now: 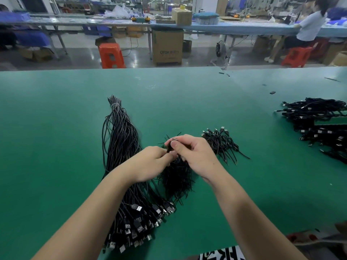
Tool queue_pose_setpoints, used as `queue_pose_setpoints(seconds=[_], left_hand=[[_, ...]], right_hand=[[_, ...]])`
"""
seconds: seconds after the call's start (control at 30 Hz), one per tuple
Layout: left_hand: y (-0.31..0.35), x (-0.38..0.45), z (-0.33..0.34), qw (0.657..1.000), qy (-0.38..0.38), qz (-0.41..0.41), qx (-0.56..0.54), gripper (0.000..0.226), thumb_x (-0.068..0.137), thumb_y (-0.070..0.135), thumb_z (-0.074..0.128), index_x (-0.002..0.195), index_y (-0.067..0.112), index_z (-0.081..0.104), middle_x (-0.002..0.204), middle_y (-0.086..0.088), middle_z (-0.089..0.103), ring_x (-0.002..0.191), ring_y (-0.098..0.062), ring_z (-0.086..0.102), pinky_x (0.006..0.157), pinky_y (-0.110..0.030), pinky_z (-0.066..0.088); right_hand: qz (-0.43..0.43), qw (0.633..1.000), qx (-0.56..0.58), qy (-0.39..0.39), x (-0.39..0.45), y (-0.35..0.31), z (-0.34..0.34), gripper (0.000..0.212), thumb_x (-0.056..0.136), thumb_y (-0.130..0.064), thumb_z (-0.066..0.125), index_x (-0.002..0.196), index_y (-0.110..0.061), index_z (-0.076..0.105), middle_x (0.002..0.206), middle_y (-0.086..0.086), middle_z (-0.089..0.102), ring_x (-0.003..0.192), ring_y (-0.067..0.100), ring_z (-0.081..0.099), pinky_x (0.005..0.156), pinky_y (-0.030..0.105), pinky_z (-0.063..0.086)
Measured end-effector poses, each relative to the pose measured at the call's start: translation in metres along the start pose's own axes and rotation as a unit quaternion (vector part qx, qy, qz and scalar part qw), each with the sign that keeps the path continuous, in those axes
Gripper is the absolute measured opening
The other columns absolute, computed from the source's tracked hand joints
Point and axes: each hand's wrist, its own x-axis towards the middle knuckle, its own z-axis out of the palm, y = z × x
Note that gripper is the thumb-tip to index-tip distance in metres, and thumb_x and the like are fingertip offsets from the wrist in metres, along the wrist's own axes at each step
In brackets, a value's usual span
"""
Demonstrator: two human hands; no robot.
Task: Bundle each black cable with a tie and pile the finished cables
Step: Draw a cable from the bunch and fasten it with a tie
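Green counter (56, 128): both hands' fingers pinch black cable (173, 142), left hand (150, 162), right hand (195, 154); loose ties (177, 177) beneath, unbundled cables (122, 147) left, finished pile (221, 141) right.

2 hands (174, 156), 3 cable heaps (122, 147), 2 stools (111, 55).

Beyond the green table (56, 128): orange stools (111, 55), a cardboard box (167, 46) and a seated person (308, 29)

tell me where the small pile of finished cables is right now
In the head view, the small pile of finished cables lies on the green table, just right of the right hand.
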Motion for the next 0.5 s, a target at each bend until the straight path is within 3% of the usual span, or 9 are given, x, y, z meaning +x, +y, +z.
queue_pose_setpoints(seconds=[0.07,0.13,0.2,0.27,0.37,0.43,0.5], left_hand=[[-0.001,-0.003,-0.001,1.000,-0.014,0.000,-0.002,0.059,0.102,0.051,0.036,0.103,0.001,0.067,0.073,-0.001,0.065,0.061,-0.004,0.056,0.065,-0.018,0.046],[0.000,-0.006,-0.004,0.999,-0.034,0.000,-0.009,0.064,0.095,0.058,0.031,0.108,0.007,0.068,0.094,-0.004,0.073,0.090,-0.016,0.067,0.091,-0.038,0.051],[0.002,-0.011,-0.006,0.999,-0.031,0.006,-0.015,0.065,0.089,0.057,0.027,0.109,0.011,0.069,0.098,-0.005,0.073,0.096,-0.022,0.066,0.093,-0.045,0.050],[0.003,-0.016,-0.008,0.999,0.023,0.025,-0.002,0.065,0.092,0.054,0.025,0.110,0.007,0.068,0.098,-0.009,0.072,0.094,-0.025,0.066,0.089,-0.046,0.051],[-0.002,-0.025,-0.011,0.985,0.160,0.052,-0.049,0.051,0.103,0.044,0.028,0.126,0.019,0.066,0.113,-0.004,0.066,0.108,-0.013,0.061,0.094,-0.032,0.048],[-0.006,-0.031,-0.016,0.966,0.215,0.073,-0.124,0.041,0.108,0.035,0.031,0.136,0.029,0.060,0.130,0.009,0.059,0.124,0.004,0.049,0.105,-0.022,0.037],[-0.011,-0.034,-0.020,0.955,0.214,0.095,-0.182,0.043,0.105,0.035,0.031,0.136,0.031,0.060,0.137,0.017,0.058,0.132,0.007,0.045,0.112,-0.022,0.031]], right_hand=[[-0.002,1.000,0.001,-0.002,-0.001,0.001,0.000,0.014,0.098,-0.009,0.063,0.101,-0.007,0.077,0.075,-0.011,0.066,0.056,-0.003,0.057,0.061,0.009,0.043],[0.002,1.000,0.016,-0.007,-0.001,0.000,0.001,0.014,0.099,-0.009,0.063,0.100,-0.008,0.077,0.079,-0.005,0.067,0.055,-0.002,0.056,0.059,0.010,0.044],[0.009,0.999,0.034,-0.005,-0.001,0.000,0.003,0.016,0.100,-0.016,0.061,0.099,-0.016,0.077,0.078,-0.012,0.067,0.058,-0.003,0.056,0.060,0.011,0.046],[0.027,0.999,0.018,0.027,-0.001,0.003,0.005,0.019,0.100,-0.037,0.057,0.105,-0.031,0.074,0.082,-0.019,0.067,0.069,-0.005,0.059,0.072,0.016,0.051],[0.080,0.995,0.040,0.032,-0.004,0.009,0.013,0.030,0.101,-0.053,0.043,0.114,-0.037,0.065,0.107,-0.012,0.072,0.100,0.004,0.066,0.101,0.040,0.051],[0.091,0.995,0.019,-0.046,-0.009,0.015,0.025,0.036,0.102,-0.055,0.038,0.117,-0.038,0.066,0.119,-0.015,0.070,0.116,0.005,0.062,0.110,0.042,0.044],[0.109,0.987,0.015,-0.119,-0.015,0.018,0.039,0.051,0.095,-0.063,0.039,0.128,-0.035,0.066,0.130,-0.017,0.065,0.128,0.002,0.054,0.117,0.039,0.034]])
